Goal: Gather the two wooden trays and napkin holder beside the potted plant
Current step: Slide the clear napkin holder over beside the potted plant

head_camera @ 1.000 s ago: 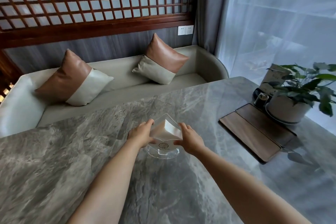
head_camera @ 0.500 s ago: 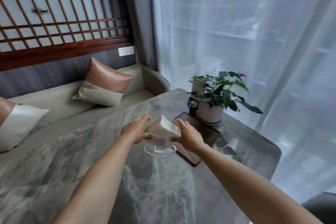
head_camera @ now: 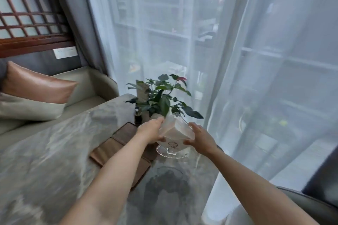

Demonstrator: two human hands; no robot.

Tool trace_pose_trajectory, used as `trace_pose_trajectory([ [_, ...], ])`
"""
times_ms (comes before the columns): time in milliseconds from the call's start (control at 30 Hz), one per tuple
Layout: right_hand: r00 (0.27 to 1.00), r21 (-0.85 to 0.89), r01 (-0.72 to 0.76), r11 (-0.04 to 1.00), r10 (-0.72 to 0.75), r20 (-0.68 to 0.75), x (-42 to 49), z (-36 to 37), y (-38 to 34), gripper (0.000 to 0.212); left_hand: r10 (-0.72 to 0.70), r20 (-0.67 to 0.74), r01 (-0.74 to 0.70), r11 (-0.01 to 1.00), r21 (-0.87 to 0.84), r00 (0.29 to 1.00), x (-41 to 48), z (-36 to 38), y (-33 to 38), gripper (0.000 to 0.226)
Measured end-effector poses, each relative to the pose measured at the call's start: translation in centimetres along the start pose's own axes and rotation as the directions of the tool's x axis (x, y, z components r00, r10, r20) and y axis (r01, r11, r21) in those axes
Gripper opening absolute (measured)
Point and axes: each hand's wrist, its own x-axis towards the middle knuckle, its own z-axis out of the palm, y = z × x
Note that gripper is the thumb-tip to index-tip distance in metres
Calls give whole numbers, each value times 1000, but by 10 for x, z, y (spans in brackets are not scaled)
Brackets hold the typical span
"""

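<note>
item: napkin holder (head_camera: 174, 139), clasped between my left hand (head_camera: 151, 131) and right hand (head_camera: 200, 139); potted plant (head_camera: 161, 97) just beyond, wooden trays (head_camera: 117, 144) to its left.

Plant pot (head_camera: 155, 115) mostly hidden behind napkin holder (head_camera: 175, 133); wooden trays (head_camera: 117, 144) partly under left arm.

clear napkin holder (head_camera: 172, 138) on a round glass foot, packed with white napkins, tilted, near the potted plant (head_camera: 161, 97); two dark wooden trays (head_camera: 117, 144) lie flat side by side just left of it
</note>
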Motion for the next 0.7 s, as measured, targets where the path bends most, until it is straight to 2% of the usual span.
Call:
trace_pose_trajectory([
  [267, 987, 31, -159, 987, 159, -1, 29, -27, 90, 71, 95, 64, -90, 993, -82, 993, 68, 37, 73, 67],
  [700, 956, 32, -291, 956, 289, 60, 53, -21, 154, 69, 123, 175, -127, 992, 7, 977, 125, 76, 117, 69],
])
